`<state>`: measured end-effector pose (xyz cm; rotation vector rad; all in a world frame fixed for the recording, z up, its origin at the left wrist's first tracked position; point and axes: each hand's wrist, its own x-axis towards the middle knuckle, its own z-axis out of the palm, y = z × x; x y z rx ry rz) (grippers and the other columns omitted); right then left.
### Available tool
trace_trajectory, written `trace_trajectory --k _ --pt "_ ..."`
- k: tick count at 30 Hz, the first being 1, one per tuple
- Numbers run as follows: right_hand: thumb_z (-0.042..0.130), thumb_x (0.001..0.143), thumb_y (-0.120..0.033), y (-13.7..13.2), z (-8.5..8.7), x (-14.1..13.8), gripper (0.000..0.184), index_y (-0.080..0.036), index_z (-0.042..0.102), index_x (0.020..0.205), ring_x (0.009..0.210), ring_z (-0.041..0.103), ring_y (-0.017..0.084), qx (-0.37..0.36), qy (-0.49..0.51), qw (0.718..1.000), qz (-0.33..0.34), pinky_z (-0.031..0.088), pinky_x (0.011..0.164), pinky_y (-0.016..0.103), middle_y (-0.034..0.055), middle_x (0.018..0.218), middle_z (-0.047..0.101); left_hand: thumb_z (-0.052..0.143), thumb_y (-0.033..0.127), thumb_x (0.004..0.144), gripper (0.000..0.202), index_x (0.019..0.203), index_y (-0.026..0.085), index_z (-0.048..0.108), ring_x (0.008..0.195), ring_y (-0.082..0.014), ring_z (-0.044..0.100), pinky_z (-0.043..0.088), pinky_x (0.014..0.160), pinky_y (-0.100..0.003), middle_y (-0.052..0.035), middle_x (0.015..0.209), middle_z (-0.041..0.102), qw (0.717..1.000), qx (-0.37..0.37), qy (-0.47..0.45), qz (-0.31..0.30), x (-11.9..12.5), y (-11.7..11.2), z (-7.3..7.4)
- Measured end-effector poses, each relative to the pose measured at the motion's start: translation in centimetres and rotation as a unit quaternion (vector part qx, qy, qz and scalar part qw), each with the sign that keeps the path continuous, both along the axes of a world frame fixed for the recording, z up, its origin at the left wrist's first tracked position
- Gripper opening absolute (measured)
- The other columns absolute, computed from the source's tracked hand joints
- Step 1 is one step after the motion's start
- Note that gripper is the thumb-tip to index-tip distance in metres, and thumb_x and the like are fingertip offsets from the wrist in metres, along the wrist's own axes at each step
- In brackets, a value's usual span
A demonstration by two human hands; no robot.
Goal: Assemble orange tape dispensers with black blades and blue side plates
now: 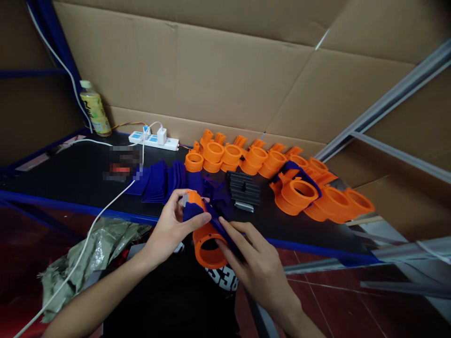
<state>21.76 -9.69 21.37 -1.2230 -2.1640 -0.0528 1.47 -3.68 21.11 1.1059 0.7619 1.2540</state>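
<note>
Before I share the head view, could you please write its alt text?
A person's left hand and right hand hold an orange part with blue material at a black table's near edge. Behind are more orange parts, blue sheets, black rods, a white power strip and a bottle.

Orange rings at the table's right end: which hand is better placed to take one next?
Probably the right hand: it lies nearer those orange rings. The left hand is farther left, gripping the held orange part, which the right also seems to touch.

orange held part [204,232], blue held piece [192,212], black tabletop [88,176], brown cardboard [225,70]
</note>
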Motion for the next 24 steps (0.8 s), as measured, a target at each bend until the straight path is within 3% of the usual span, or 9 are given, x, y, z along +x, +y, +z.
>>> trace_trajectory --k 17,24 --pt "0.068 0.092 -0.016 0.27 0.72 -0.45 0.041 -0.021 0.064 0.132 0.090 0.070 0.016 0.007 0.091 0.996 0.007 0.060 0.081 0.027 0.0060 0.103 0.068 0.079 0.029 0.083 0.050 0.124 0.024 0.051 0.115 -0.0250 0.067 0.052 0.099 -0.040 -0.0097 0.127 0.069 0.998 0.011 -0.042 -0.051 0.17 -0.10 -0.29" --pt "0.070 0.091 -0.016 0.39 0.96 -0.64 0.038 -0.022 0.066 0.128 0.085 0.069 0.012 -0.013 0.123 0.992 0.025 0.059 0.079 0.023 0.0027 0.099 0.068 0.078 0.030 0.085 0.055 0.133 0.024 0.050 0.107 -0.0251 0.068 0.051 0.100 -0.044 -0.0085 0.119 0.069 0.993 -0.009 -0.071 -0.097 0.43 -0.14 -0.53"
